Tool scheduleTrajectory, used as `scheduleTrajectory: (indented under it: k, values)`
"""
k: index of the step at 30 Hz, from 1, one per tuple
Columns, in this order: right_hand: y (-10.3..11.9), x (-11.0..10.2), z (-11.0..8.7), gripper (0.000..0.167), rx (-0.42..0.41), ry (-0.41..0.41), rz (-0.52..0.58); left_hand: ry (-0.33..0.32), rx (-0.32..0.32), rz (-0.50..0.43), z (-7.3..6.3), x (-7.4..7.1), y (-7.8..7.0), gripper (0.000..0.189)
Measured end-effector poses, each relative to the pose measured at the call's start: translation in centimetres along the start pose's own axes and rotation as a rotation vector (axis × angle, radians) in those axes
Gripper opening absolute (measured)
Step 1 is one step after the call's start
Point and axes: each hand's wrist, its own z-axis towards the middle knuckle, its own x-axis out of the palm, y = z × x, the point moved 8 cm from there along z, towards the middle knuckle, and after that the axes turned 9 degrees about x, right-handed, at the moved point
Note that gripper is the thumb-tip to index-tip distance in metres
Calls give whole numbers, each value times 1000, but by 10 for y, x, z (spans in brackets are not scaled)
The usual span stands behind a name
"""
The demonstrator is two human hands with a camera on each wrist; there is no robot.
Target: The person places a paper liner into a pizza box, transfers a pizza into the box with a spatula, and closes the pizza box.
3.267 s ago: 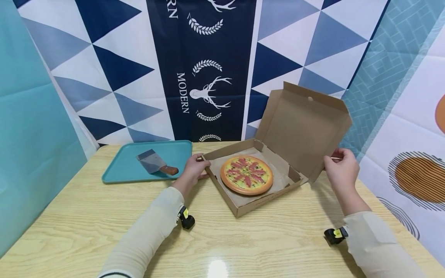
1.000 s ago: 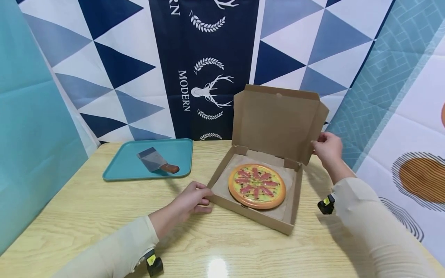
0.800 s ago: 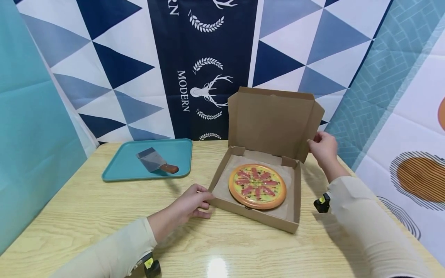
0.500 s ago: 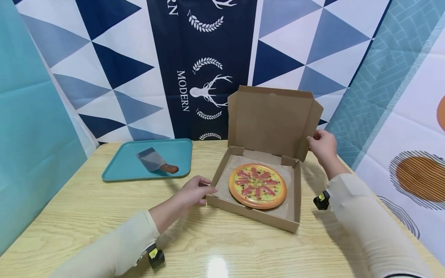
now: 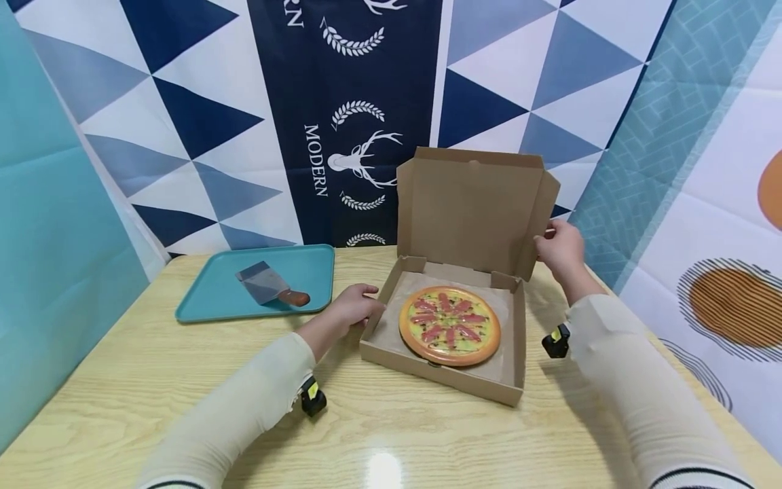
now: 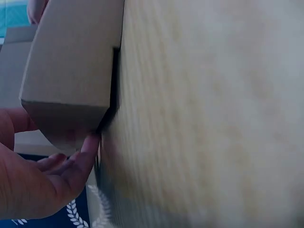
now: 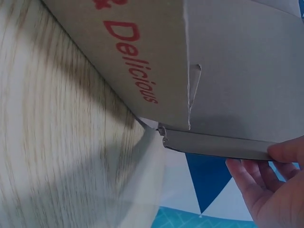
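An open cardboard pizza box (image 5: 440,377) stands on the table with its lid (image 5: 473,214) raised at the back. Inside, on brown paper, lies a round pizza (image 5: 449,326) with reddish strips on top. My left hand (image 5: 351,305) grips the box's left wall; in the left wrist view its thumb and fingers lie on either side of the cardboard wall (image 6: 71,61). At the right edge of the lid, my right hand (image 5: 562,250) pinches the side flap. In the right wrist view the thumb and fingers (image 7: 244,183) hold that flap (image 7: 213,145) from both faces.
A teal tray (image 5: 208,299) sits at the back left of the wooden table (image 5: 342,441). On it lies a metal turner (image 5: 265,283) with a wooden handle, its handle end by the tray's front edge. A patterned cloth wall (image 5: 348,88) rises directly behind.
The box has turned from a slant to nearly facing me, its lid swinging left. My left hand shifted from the front-left corner back along the left wall. My right hand still holds the lid.
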Motion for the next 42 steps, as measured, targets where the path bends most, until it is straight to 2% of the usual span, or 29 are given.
scheduleTrajectory:
  k: [5,11,23,30,42]
  values:
    - [2,1,1,38,0,26,-20,13,-17,-25,9,2,0,60]
    - [8,0,6,39,3,68,-22,29,2,0,10,4,-3,52]
    - [32,21,14,35,-25,78,-82,44,3,-43,-12,5,-1,49]
    - [42,37,17,32,-99,85,-103,14,-18,-80,-24,6,2,51]
    - [48,54,21,29,-161,73,-126,-35,-10,-106,-26,0,3,55]
